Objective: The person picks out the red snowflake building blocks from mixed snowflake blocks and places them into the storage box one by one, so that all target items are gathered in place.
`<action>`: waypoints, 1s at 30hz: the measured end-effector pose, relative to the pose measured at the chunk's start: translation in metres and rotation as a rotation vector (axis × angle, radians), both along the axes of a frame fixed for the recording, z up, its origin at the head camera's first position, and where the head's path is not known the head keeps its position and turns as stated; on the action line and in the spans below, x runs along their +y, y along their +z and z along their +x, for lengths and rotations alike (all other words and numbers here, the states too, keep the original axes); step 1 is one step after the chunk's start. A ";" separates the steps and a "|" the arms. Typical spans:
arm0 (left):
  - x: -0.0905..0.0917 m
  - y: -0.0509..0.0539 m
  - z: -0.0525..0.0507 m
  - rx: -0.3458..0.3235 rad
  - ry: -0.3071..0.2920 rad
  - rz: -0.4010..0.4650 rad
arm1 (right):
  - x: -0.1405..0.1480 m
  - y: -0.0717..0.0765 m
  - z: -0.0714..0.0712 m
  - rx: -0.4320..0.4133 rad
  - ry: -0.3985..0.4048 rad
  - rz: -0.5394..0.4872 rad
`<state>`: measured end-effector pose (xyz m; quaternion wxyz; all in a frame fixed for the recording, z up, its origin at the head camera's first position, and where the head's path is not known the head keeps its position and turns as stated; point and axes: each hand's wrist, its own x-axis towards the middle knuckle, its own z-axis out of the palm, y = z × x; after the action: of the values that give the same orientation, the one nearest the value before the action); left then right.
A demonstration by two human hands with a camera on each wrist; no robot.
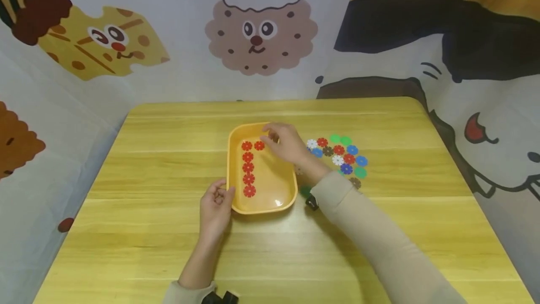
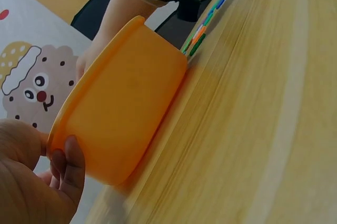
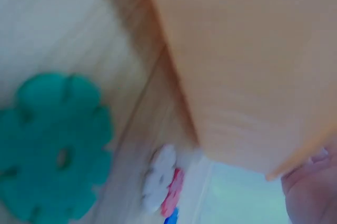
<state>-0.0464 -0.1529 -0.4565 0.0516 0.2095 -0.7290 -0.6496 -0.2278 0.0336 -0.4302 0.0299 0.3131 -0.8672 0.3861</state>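
Observation:
My left hand (image 1: 216, 210) grips the near left side of the yellow tray (image 1: 291, 196); in the left wrist view, the fingers (image 2: 75, 166) rest against the tray's outer wall (image 2: 121, 108). Inside the tray, several red flower-shaped discs (image 1: 248, 167) form a column along the left, with one more red disc (image 1: 259, 145) beside the top one. Over the tray's far right corner is my right hand (image 1: 287, 143), fingers bent, thumb and forefinger apart by that disc, nothing visible between them. The right wrist view shows only part of this hand (image 3: 313, 192) past the rim.
To the tray's right, several loose discs lie on the wooden table (image 1: 147, 163), among them white (image 1: 338, 160), blue (image 1: 361, 161) and green (image 1: 360, 172) ones. A green disc (image 3: 58, 150) is close to the right wrist camera. A cartoon-print cloth (image 1: 168, 83) hangs behind the table.

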 end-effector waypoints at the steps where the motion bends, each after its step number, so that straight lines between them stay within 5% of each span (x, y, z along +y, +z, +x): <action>1: 0.000 0.000 0.000 0.001 -0.002 0.000 | 0.003 0.000 0.000 0.008 0.002 -0.016; 13: -0.001 0.001 -0.001 0.005 -0.017 0.014 | 0.047 -0.010 0.002 0.047 -0.038 -0.177; 22: -0.002 0.003 -0.001 -0.004 -0.024 -0.006 | 0.082 -0.019 -0.002 -0.152 0.015 0.062; 30: -0.001 0.003 -0.001 -0.009 -0.025 -0.012 | 0.099 -0.021 -0.005 -0.192 0.222 0.309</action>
<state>-0.0477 -0.1544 -0.4538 0.0412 0.2029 -0.7356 -0.6450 -0.2332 0.1322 -0.4510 -0.1436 0.3693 -0.8752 0.2776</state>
